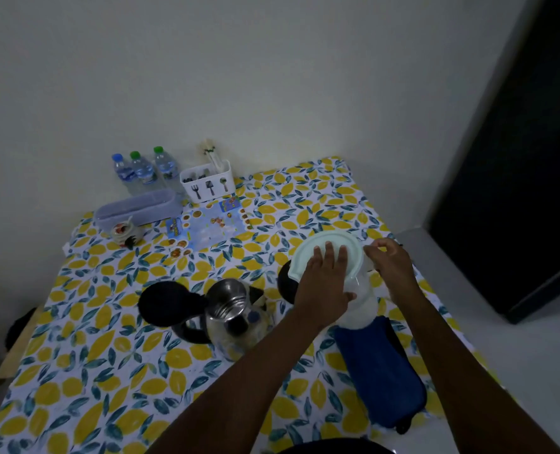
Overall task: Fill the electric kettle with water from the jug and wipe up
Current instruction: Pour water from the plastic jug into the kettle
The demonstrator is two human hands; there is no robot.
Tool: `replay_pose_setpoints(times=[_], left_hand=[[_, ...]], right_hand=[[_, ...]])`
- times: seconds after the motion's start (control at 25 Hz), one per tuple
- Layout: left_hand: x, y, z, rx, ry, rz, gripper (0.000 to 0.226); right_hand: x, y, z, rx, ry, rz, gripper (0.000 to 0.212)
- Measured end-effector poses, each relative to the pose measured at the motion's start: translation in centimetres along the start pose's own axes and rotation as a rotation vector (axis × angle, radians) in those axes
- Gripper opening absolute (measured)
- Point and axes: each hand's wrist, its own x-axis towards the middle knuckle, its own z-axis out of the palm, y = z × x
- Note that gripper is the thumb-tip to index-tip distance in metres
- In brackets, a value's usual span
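Left hand [324, 283] lies flat on the jug [354, 290] lid [327, 253], fingers [329, 253] spread, thumb against the jug wall. Right hand [391, 260] pinches at the lid's right edge. Kettle [232, 316] stands open, left of both hands, on the desk [108, 355]; cloth [380, 365] lies below the jug.

Glossy steel collar and clear glass body on the kettle [231, 317], with matt black plastic lid [164, 303] flipped open. Pale, smooth plastic for the jug lid [327, 253] (translucent jug [359, 299] beneath). Soft, matt blue cloth [380, 368]. Smooth printed tablecloth [108, 371]. White plastic cutlery holder [206, 183].
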Motion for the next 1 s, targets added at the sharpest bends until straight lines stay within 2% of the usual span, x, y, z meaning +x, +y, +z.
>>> replay_pose_setpoints(times=[0.24, 0.56, 0.76, 1.0], left_hand=[[6.3, 3.7, 3.0, 0.101, -0.084, 0.063, 0.091], [11.8, 4.2, 5.3, 0.157, -0.088, 0.103, 0.082], [12.8, 4.2, 6.3, 0.195, -0.045, 0.147, 0.084], [12.8, 5.4, 6.5, 0.219, -0.022, 0.118, 0.081]], right_hand=[[4.2, 3.5, -4.9, 0.046, 0.112, 0.069, 0.011], [10.2, 6.0, -6.7, 0.102, 0.084, 0.092, 0.018], [13.1, 6.9, -8.1, 0.108, -0.022, 0.087, 0.022], [12.6, 7.1, -9.0, -0.048, 0.026, -0.023, 0.017]])
